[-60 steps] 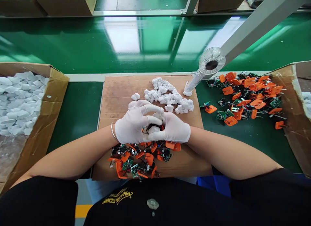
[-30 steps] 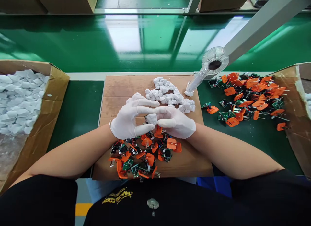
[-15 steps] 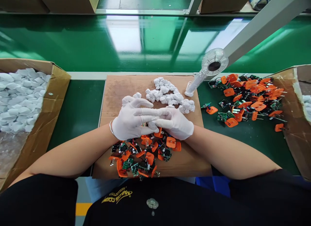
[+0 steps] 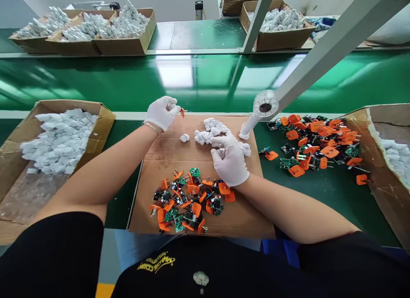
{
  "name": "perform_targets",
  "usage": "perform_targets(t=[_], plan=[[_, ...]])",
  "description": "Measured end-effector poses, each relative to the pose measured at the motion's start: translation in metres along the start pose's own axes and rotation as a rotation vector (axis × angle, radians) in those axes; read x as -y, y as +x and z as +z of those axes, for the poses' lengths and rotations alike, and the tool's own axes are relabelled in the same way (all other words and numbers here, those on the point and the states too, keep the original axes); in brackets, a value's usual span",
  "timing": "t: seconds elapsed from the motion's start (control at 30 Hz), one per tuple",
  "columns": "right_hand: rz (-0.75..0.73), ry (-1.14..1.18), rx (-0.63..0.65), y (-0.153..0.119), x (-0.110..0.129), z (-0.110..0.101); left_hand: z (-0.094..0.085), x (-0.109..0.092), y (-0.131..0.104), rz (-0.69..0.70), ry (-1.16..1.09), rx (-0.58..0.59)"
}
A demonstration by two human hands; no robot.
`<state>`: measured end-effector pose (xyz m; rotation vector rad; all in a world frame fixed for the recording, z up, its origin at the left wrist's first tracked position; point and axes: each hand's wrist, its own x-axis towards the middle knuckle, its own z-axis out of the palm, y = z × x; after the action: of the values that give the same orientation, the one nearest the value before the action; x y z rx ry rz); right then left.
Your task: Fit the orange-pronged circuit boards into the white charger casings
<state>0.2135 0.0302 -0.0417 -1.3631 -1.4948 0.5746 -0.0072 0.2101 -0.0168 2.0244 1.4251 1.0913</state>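
My left hand (image 4: 162, 113), in a white glove, is raised over the far left of the cardboard sheet (image 4: 163, 157). Its fingers are closed round a plug part with an orange plate (image 4: 182, 113); the rest of that part is hidden in the glove. My right hand (image 4: 229, 163), gloved too, reaches into a heap of small white pieces (image 4: 213, 126), thumb and forefinger apart. One separate white piece (image 4: 185, 137) lies left of the heap. Nearer my body is a pile of orange plug plates with green circuit boards (image 4: 192, 199).
Another pile of orange plug parts (image 4: 320, 140) lies on the right. A clear handheld fan (image 4: 254, 120) stands beside a slanting grey post (image 4: 320, 45). Cardboard boxes of white pieces stand left (image 4: 107, 122) and right (image 4: 374, 122); more boxes (image 4: 124, 45) line the back shelf.
My hands were together above the near pile and have parted. The left has moved away and leftward with the plug part; the right has opened over the white pieces. The view has tilted up.
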Motion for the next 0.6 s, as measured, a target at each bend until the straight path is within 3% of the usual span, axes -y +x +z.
perform_targets(t=[0.1,0.2,0.3,0.4,0.5,0.6], plan=[[-0.139,0.013,0.006,-0.001,-0.004,0.0,0.007,0.011,0.029,-0.039,0.06,0.002],[-0.182,0.063,0.006,-0.001,-0.006,-0.001,0.012,0.011,0.042,-0.117,0.147,0.013],[-0.126,0.132,0.031,-0.003,-0.005,-0.001,0.015,0.008,0.042,-0.214,0.301,-0.018],[-0.011,0.182,-0.005,-0.005,-0.002,-0.002,0.012,0.001,0.024,-0.206,0.386,-0.027],[0.084,0.201,-0.036,-0.005,-0.001,-0.001,0.006,-0.012,-0.012,-0.097,0.395,0.156],[0.121,0.196,-0.035,-0.005,-0.004,0.002,0.006,-0.027,-0.045,0.064,0.367,0.489]])
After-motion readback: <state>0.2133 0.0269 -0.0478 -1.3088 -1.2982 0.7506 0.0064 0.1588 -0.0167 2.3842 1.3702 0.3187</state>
